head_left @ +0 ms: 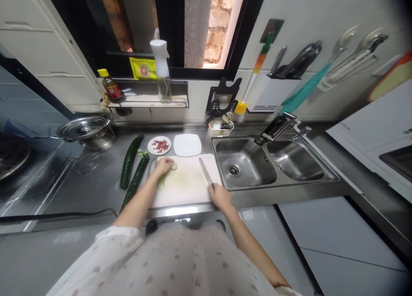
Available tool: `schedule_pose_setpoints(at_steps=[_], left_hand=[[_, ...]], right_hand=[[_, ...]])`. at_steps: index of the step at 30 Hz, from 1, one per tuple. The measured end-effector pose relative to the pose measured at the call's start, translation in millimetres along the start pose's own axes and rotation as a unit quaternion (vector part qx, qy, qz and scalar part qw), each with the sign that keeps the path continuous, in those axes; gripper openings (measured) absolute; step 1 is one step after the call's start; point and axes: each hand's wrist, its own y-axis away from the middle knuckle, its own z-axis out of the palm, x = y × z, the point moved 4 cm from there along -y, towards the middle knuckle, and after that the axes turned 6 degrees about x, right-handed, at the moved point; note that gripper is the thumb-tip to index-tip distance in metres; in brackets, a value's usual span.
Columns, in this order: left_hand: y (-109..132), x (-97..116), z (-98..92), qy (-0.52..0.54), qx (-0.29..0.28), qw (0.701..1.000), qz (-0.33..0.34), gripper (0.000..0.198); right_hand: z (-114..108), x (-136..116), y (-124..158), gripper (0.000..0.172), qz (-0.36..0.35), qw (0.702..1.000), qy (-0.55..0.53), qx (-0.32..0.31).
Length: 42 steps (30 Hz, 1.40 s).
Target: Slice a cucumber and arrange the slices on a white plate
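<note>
A white cutting board lies on the steel counter in front of me. My right hand is closed around the handle of a knife, whose blade points away over the board's right side. At the board's upper left, my left hand has its fingers together beside a round cucumber slice; whether it pinches something is too small to tell. More pale green slices lie partly hidden by my left forearm. Two dark green cucumbers, one whole and one cut at its end, rest left of the board.
Behind the board stand a plate of chopped red pieces and a white square plate. A double sink with a black faucet is on the right. At the left sits a lidded steel pot.
</note>
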Motion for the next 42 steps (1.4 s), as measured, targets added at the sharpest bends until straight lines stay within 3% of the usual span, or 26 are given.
schedule_pose_setpoints(at_steps=[4, 7, 13, 17, 25, 35, 42], left_hand=[[3, 17, 21.0, -0.079, -0.105, 0.986, 0.107, 0.021], [3, 28, 33.2, -0.129, -0.146, 0.965, 0.176, 0.015], [5, 39, 46.2, -0.150, -0.165, 0.953, 0.206, 0.014], [9, 38, 46.6, -0.166, -0.137, 0.950, 0.228, 0.016], [10, 13, 30.5, -0.222, -0.058, 0.961, 0.153, 0.019], [9, 6, 34.1, -0.205, -0.040, 0.972, 0.103, 0.017], [4, 6, 35.0, -0.200, -0.046, 0.976, 0.073, 0.018]], right_hand=[[2, 2, -1, 0.042, 0.007, 1.000, -0.009, 0.001], [3, 3, -1, 0.042, 0.004, 1.000, -0.014, 0.005], [2, 2, 0, 0.042, 0.006, 1.000, -0.011, 0.005], [0, 1, 1, 0.042, 0.002, 1.000, -0.012, 0.003], [-6, 0, 2, 0.043, -0.009, 1.000, -0.012, 0.004], [-8, -24, 35, 0.040, -0.104, 0.992, 0.040, -0.052], [0, -29, 40, 0.040, -0.128, 0.989, 0.053, -0.058]])
